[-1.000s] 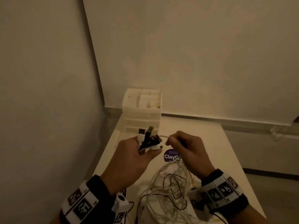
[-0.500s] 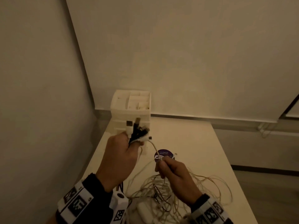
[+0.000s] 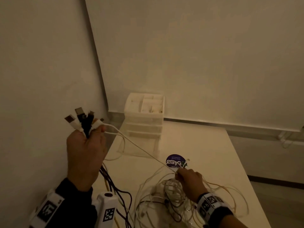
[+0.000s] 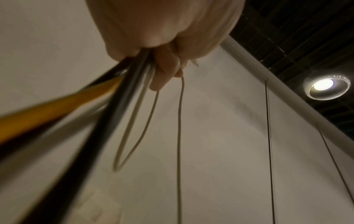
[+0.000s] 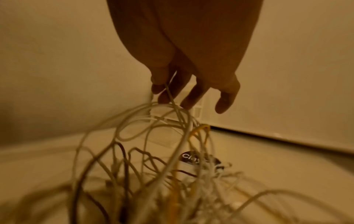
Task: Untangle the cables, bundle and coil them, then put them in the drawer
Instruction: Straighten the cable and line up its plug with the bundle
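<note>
My left hand (image 3: 85, 145) is raised at the table's left edge and grips a bunch of cable ends (image 3: 83, 120), white and black plugs sticking up above the fist. In the left wrist view black, yellow and white cables (image 4: 114, 97) run out below the curled fingers (image 4: 162, 72). A thin white cable (image 3: 139, 148) stretches taut from that fist down to my right hand (image 3: 189, 178), which pinches it between thumb and forefinger (image 5: 159, 84) just above the tangled pile of cables (image 3: 164, 198). The white drawer unit (image 3: 144, 117) stands at the back of the table, its drawers closed.
A round purple sticker (image 3: 175, 161) lies on the white table (image 3: 205, 145) just beyond my right hand. Walls close in on the left and behind. The table's right edge drops to the floor (image 3: 279, 203).
My left hand lifted the plug bunch up and to the left. My right hand slid down the white cable toward the pile, pulling that cable straight between the hands.
</note>
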### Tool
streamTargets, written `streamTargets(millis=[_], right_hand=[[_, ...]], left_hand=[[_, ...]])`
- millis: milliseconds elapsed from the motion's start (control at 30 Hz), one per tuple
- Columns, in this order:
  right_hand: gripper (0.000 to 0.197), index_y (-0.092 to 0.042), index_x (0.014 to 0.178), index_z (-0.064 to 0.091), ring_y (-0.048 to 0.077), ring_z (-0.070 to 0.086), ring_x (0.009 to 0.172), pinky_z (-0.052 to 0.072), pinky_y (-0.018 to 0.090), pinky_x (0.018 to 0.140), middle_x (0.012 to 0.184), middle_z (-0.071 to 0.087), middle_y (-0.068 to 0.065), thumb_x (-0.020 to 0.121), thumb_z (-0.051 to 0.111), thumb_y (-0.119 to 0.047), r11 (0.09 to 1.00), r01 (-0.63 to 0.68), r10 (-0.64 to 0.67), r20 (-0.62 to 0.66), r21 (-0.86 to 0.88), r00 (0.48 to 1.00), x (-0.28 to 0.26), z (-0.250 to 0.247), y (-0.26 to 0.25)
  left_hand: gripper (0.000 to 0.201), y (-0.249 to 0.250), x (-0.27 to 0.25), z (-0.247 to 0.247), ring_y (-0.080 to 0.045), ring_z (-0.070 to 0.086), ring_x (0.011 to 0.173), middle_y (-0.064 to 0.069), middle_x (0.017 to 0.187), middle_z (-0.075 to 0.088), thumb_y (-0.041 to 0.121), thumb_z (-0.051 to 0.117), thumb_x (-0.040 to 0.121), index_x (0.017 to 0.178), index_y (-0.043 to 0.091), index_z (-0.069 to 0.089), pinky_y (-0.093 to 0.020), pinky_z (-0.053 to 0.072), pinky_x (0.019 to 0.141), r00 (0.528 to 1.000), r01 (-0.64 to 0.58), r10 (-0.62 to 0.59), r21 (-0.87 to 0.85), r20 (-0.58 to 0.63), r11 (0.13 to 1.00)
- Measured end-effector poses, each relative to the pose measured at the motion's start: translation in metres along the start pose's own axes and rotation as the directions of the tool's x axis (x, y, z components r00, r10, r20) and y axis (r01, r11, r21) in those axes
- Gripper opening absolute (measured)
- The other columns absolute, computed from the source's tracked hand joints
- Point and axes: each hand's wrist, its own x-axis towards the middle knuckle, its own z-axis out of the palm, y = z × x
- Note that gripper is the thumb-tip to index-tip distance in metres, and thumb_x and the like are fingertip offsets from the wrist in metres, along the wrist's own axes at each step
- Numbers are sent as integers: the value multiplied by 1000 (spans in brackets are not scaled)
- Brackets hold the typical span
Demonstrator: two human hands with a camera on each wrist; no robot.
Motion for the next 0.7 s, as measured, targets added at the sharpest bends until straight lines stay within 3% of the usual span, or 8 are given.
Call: streamTargets(millis=[67, 167, 300, 367, 433, 500, 567, 700], right_hand=[[24, -37, 78, 52, 16, 58, 85, 44, 29, 76, 79, 56, -14, 97, 50, -22, 983, -70, 81, -59, 167, 995, 1, -3, 4], [13, -22, 92, 69, 10, 61, 79, 39, 10, 65, 85, 67, -9, 96, 57, -21, 946, -23, 97, -212, 324, 973, 2, -19, 1], [17, -19, 92, 71, 18, 68, 76, 54, 31, 74, 79, 72, -4, 96, 55, -14, 811, 87, 137, -332, 578, 933, 4, -60, -19], [21, -18, 94, 71, 20, 65, 66, 58, 45, 74, 69, 67, -8, 97, 52, -12, 705, 145, 124, -323, 694, 938, 0, -83, -36], [20, -18, 97, 71, 6, 61, 64, 56, 38, 70, 71, 65, -20, 98, 51, -13, 735, 239, -15, -338, 634, 941, -9, -100, -55], [19, -21, 97, 72, 2, 62, 75, 48, 20, 70, 83, 68, -20, 97, 53, -16, 791, 333, -175, -333, 512, 926, -19, -113, -76], [18, -23, 93, 71, 5, 60, 72, 43, 14, 65, 82, 68, -12, 97, 54, -20, 793, 376, -271, -276, 479, 922, -30, -122, -94], [19, -21, 88, 69, 11, 48, 55, 38, 26, 55, 64, 58, -4, 97, 53, -16, 738, 385, -319, -216, 554, 923, -52, -135, -116]], left_hand=[[41, 0, 3, -6, -10, 33, 41, 13, 45, 40, 41, 64, 86, 74, 2, 59, -27, 30, 49, 999, -20, 12, 210, 43, 978], [14, 7, -1, -8, -6, 56, 68, 16, 73, 60, 28, 67, 86, 96, 19, 63, -23, 39, 62, 998, -63, 59, 426, 23, 903], [25, 15, -8, -1, 3, 58, 70, 23, 83, 58, 22, 67, 85, 107, 29, 56, -16, 40, 70, 983, -178, 178, 415, 40, 892], [8, 15, -16, 9, -1, 58, 56, 21, 62, 60, 23, 66, 84, 86, 29, 61, -22, 45, 61, 969, -243, 196, 426, 152, 871], [15, 12, -25, 23, 1, 60, 56, 22, 60, 66, 21, 69, 85, 80, 35, 65, -17, 47, 56, 939, -292, 189, 376, 289, 879], [20, 7, -30, 36, 7, 65, 83, 26, 88, 71, 25, 69, 86, 100, 40, 68, -10, 49, 74, 885, -325, 186, 282, 427, 903], [37, 2, -33, 45, 6, 64, 97, 22, 105, 70, 19, 65, 86, 115, 42, 64, -9, 47, 82, 812, -388, 189, 268, 553, 882], [32, -5, -38, 55, 8, 63, 71, 23, 78, 68, 4, 64, 86, 105, 29, 72, -2, 40, 62, 737, -450, 131, 336, 663, 827]])
